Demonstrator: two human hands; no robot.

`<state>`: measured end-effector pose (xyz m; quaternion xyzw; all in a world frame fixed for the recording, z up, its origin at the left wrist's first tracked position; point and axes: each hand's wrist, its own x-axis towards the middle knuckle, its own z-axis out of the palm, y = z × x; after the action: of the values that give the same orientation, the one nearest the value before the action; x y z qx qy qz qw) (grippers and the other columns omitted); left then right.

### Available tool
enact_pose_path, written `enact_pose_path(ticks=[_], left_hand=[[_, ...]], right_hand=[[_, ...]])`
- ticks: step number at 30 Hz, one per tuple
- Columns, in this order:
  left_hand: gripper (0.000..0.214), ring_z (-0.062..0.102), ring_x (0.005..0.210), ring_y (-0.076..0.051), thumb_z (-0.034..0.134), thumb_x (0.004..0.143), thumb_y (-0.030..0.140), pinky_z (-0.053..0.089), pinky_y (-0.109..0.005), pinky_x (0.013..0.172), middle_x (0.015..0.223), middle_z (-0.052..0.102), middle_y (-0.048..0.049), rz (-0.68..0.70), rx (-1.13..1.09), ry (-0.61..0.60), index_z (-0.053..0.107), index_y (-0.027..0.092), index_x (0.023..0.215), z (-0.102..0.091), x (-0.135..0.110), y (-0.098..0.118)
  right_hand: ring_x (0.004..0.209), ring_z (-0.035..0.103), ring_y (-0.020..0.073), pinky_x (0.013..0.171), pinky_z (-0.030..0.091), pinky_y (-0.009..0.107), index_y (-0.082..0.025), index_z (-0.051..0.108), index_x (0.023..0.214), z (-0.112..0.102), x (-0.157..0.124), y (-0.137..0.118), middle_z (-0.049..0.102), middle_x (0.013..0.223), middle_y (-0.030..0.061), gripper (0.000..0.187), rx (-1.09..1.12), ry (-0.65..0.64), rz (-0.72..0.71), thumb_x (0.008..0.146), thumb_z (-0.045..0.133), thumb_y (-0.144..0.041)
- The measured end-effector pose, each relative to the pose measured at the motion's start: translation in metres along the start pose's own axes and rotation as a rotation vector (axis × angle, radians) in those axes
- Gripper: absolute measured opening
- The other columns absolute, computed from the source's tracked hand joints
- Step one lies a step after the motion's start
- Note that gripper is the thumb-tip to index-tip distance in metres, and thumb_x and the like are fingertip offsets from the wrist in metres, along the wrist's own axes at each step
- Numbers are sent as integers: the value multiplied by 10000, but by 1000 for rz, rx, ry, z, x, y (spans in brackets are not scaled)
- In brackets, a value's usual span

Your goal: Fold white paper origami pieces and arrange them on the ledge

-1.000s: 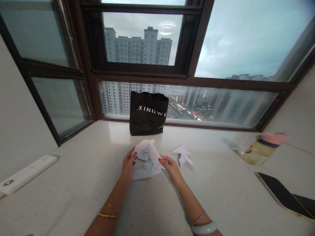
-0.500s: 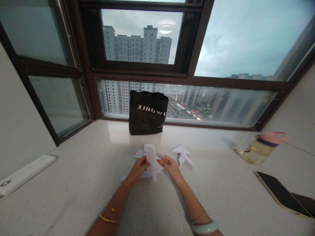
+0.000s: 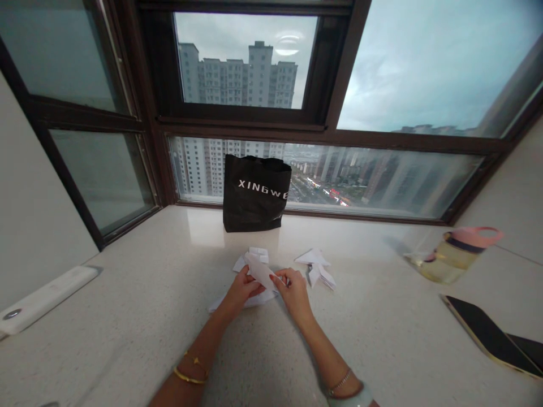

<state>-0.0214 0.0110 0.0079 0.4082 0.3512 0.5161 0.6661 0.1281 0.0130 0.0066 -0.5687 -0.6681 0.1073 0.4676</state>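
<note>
My left hand (image 3: 242,287) and my right hand (image 3: 292,289) meet over the speckled counter (image 3: 139,316), both pinching a white sheet of folded paper (image 3: 259,269) between them. The paper is creased into a narrow flap that slants up and away from my fingers. More white paper (image 3: 227,302) lies flat under my left hand. A finished folded paper piece (image 3: 318,267) rests on the counter just right of my right hand.
A black paper bag (image 3: 254,195) stands at the window behind the paper. A bottle with a pink lid (image 3: 452,257) and a dark phone (image 3: 483,336) are at the right. A white power strip (image 3: 42,299) lies at the left. The window frame (image 3: 331,135) bounds the counter's back.
The open sheet has been folded narrower. My left hand moved right to meet my right hand on the paper, and both hands now pinch it close together.
</note>
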Motion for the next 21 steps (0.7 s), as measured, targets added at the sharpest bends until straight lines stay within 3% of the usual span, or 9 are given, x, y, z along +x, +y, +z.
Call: enact_pose_path(ticks=[7, 12, 15, 17, 21], left_hand=[[501, 602, 740, -138, 691, 623, 342, 474, -331, 792, 772, 618, -26, 20, 59, 22, 483, 170, 1044, -1, 1, -4], [500, 602, 784, -147, 650, 661, 369, 472, -339, 792, 846, 617, -40, 51, 131, -50, 452, 178, 1079, -5, 7, -10], [410, 600, 817, -169, 573, 719, 382, 480, -339, 753, 902, 620, -69, 111, 344, -61, 459, 166, 1048, -9, 12, -12], [411, 587, 877, -193, 530, 747, 374, 470, -355, 759, 974, 606, -104, 256, 572, 52, 437, 155, 1083, -13, 13, -9], [485, 411, 1157, -235, 465, 795, 350, 333, -423, 938, 1247, 455, -148, 756, 1073, 347, 353, 159, 1226, -20, 5, 11]], right_hand=[[631, 484, 171, 615, 339, 279, -195, 657, 710, 2, -1, 2, 547, 576, 11, 292, -36, -30, -2, 746, 508, -444], [811, 523, 207, 721, 377, 322, -191, 628, 945, 5, -1, 8, 625, 877, 71, 308, -16, 24, -67, 726, 554, -394], [834, 545, 202, 740, 361, 314, -207, 651, 840, 6, -2, 10, 656, 865, 47, 212, -24, -61, -54, 762, 530, -362], [803, 559, 190, 742, 339, 307, -204, 655, 776, 5, -2, 7, 670, 799, 31, 191, -72, -100, -35, 783, 521, -339], [803, 563, 179, 762, 283, 316, -226, 663, 796, 6, 3, -13, 683, 796, 17, 127, -222, -157, -87, 788, 547, -277]])
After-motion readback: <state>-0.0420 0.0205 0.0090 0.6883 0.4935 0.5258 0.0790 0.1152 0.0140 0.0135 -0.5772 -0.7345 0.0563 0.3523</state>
